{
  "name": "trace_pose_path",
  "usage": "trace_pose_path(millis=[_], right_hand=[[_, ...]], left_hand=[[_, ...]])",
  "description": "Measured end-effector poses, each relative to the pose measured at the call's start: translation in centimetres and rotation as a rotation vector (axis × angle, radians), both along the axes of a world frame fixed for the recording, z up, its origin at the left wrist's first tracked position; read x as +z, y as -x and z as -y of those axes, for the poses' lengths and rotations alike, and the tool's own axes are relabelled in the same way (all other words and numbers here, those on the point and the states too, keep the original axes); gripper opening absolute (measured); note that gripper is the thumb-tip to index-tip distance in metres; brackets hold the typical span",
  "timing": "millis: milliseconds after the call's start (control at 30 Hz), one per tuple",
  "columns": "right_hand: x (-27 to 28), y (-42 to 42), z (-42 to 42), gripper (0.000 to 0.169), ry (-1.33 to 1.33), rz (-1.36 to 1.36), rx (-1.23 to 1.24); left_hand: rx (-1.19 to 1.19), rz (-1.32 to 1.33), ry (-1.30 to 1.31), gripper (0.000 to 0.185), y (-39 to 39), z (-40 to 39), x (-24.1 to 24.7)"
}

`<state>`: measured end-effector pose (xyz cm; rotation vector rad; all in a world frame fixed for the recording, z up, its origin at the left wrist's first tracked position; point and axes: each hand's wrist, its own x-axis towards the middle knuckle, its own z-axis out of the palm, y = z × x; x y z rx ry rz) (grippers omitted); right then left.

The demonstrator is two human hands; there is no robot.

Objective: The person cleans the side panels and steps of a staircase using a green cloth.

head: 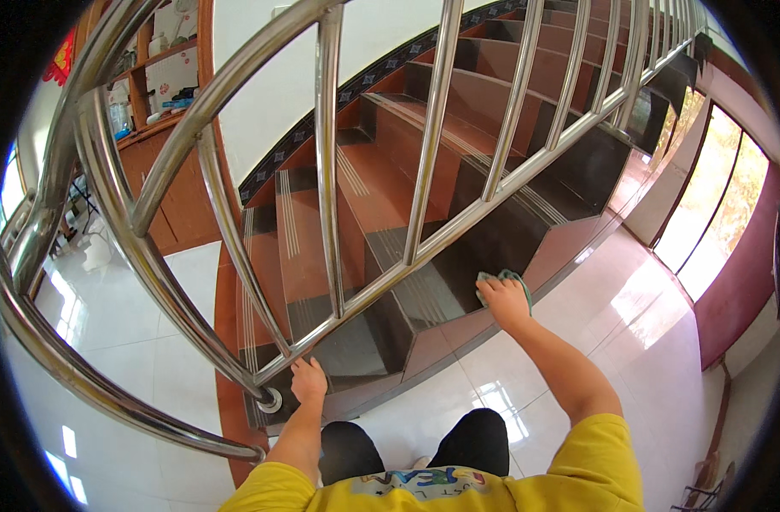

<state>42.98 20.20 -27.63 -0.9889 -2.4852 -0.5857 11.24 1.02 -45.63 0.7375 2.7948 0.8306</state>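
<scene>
My right hand [505, 301] holds a green cloth [524, 288] against the outer edge of a dark stair step [473, 262], below the railing. The cloth is partly hidden under my fingers. At the lower left, my left hand [308, 382] is at the bottom rail [377, 288] of the stainless steel banister, near its foot; its fingertips are partly hidden, so I cannot tell whether they grip the rail. The staircase [402, 153] has reddish-brown and black steps with pale grooved strips and curves up to the right.
Curved steel handrails [166, 345] and upright bars stand before me and at left. A wooden cabinet [172, 185] with shelved items stands beyond them. Glossy white floor tiles [569, 377] lie below the stair's edge. Bright door or window panes [716, 192] are at the right.
</scene>
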Motion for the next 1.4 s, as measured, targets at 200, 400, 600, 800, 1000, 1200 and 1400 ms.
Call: trace_pose_path(millis=[200, 400, 600, 800, 1000, 1200, 1400], right_hand=[[13.4, -3.5, 4.1, 0.049, 0.035, -0.714, -0.064], [19.2, -8.2, -5.3, 0.051, -0.189, -0.900, -0.184], [14.6, -6.8, -1.4, 0.050, 0.232, -0.965, 0.047], [-4.3, -16.1, 5.1, 0.025, 0.788, -1.152, -0.138], [-31.1, -29.8, 18.0, 0.016, 1.417, -0.398, -0.441], [-45.6, -30.1, 32.3, 0.036, 2.149, -0.575, -0.966], [-39.9, -25.4, 26.2, 0.036, 1.949, -0.429, -0.827]], left_hand=[[0.012, 0.001, 0.002, 0.041, 0.8, 0.7, -0.5], [-0.033, -0.020, -0.024, 0.039, -0.4, 0.0, -0.4], [0.008, -0.029, 0.003, 0.039, 0.7, 1.0, -0.4], [-0.068, 0.118, -0.038, 0.050, 1.2, 0.8, -0.9], [-0.429, 0.079, 0.309, 0.067, 0.1, 1.1, 2.3], [-0.910, -0.132, -0.242, 0.060, -5.1, 3.7, 7.8], [-0.897, -0.202, -0.560, 0.059, -8.3, 3.5, 14.4]])
